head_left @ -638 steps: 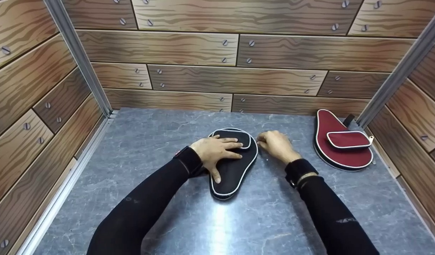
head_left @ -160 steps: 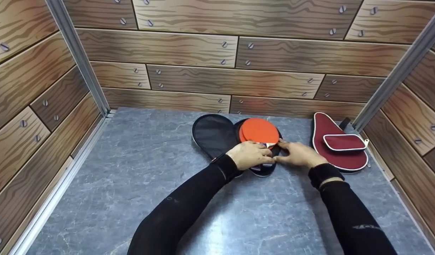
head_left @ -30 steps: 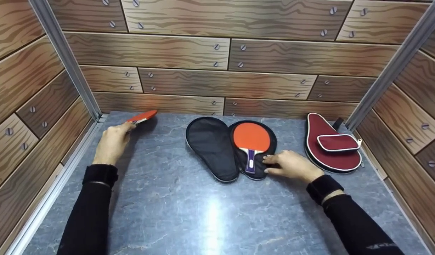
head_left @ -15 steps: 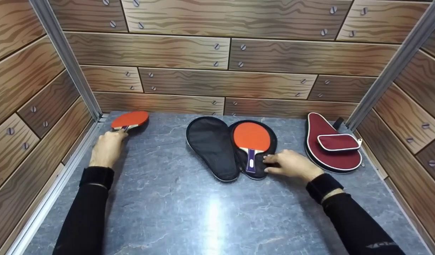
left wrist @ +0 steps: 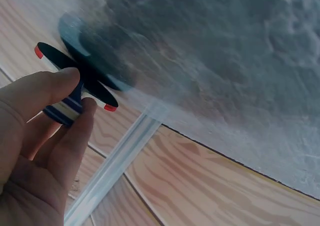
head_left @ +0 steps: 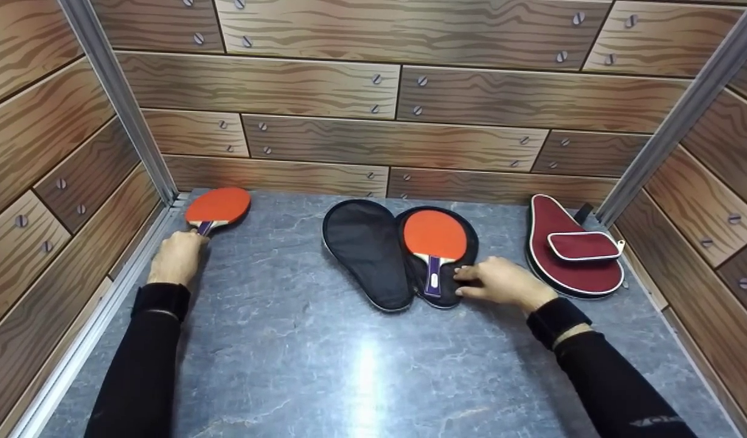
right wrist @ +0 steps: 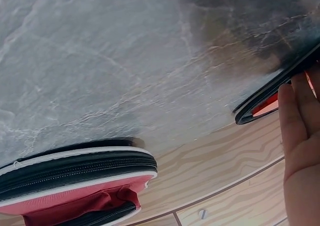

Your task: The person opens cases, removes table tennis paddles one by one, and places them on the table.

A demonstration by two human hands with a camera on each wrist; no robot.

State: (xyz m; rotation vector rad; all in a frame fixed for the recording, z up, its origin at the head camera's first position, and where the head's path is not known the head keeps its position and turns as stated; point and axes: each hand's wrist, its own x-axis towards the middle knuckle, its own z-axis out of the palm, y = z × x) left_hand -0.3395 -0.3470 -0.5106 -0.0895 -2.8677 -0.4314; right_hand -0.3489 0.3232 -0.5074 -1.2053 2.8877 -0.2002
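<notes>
Matt orange rubber on the left bat [head_left: 218,205], and we get the same dull face on the right bat [head_left: 435,236]! Smooth black cloth on the black case [head_left: 367,252], fabric too on the red case [head_left: 574,246]. Below, we see a marbled table [head_left: 264,365], glossy under the light; wood-grain walls [head_left: 312,85], grey metal post [head_left: 121,100].

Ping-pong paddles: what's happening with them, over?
Left hand pinches one ping-pong paddle. Right hand at open black paddle case, second paddle inside. Red paddle case aside, not blocking.
</notes>
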